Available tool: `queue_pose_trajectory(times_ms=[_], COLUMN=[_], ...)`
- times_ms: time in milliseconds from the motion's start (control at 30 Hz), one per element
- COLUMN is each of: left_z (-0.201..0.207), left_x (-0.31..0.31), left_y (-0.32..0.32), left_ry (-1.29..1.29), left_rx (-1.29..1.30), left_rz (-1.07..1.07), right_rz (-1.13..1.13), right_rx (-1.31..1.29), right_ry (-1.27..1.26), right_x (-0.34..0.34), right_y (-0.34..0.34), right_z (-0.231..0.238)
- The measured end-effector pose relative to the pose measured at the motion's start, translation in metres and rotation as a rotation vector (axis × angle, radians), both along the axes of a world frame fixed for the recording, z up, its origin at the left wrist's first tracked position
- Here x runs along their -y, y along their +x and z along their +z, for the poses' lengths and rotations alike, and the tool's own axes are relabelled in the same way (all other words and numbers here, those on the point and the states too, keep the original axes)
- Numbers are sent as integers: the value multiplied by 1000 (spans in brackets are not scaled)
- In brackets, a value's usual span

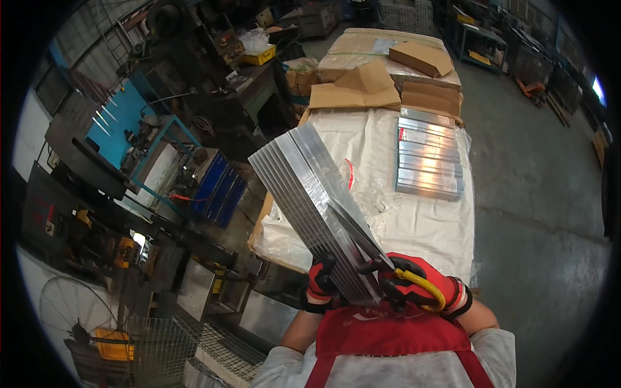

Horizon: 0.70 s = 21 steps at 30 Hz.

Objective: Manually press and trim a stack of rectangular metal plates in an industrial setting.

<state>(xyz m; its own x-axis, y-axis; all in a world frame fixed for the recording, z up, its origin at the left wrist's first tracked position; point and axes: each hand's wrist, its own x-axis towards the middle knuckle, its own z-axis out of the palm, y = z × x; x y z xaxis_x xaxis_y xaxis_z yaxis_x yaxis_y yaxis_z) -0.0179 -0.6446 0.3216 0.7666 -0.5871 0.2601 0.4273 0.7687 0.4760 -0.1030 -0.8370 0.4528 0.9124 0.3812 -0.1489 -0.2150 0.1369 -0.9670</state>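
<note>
A bundle of long silvery metal profiles (294,184) slants up and away to the left from my chest. My left hand (321,279), in a red and black glove, is closed around the bundle's near left side. On the other side, my right hand (420,282), gloved the same way, grips a pair of scissors with a yellow handle (419,284). Their dark blades (357,234) lie along the right side of the profiles; I cannot tell whether the tips touch the metal. Part of the near end of the bundle is hidden by my gloves.
A white-covered pallet load (427,229) stands before me, carrying another row of metal profiles (429,155), a red strip (350,173) and brown cardboard (356,87). Left are a blue cabinet (221,191), a wire basket (162,349) and a fan (74,310). Grey floor (537,213) runs along the right.
</note>
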Motion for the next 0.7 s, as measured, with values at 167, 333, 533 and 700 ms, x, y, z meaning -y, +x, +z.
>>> queue_pose_trajectory(times_ms=[167, 333, 533, 700], left_z=[-11, -15, -20, -5], left_x=[-4, 0, -1, 1], left_y=[0, -6, -7, -10], left_ry=[-53, 88, 46, 333], left_rx=[-73, -93, -81, -17], left_rz=[-99, -72, -158, -45], right_rz=[67, -32, -132, -123], right_rx=[-8, 133, 302, 346], right_ry=[18, -95, -159, -231], right_x=[7, -3, -9, -8], right_y=[1, 2, -1, 1], right_z=[-5, -21, -31, -27])
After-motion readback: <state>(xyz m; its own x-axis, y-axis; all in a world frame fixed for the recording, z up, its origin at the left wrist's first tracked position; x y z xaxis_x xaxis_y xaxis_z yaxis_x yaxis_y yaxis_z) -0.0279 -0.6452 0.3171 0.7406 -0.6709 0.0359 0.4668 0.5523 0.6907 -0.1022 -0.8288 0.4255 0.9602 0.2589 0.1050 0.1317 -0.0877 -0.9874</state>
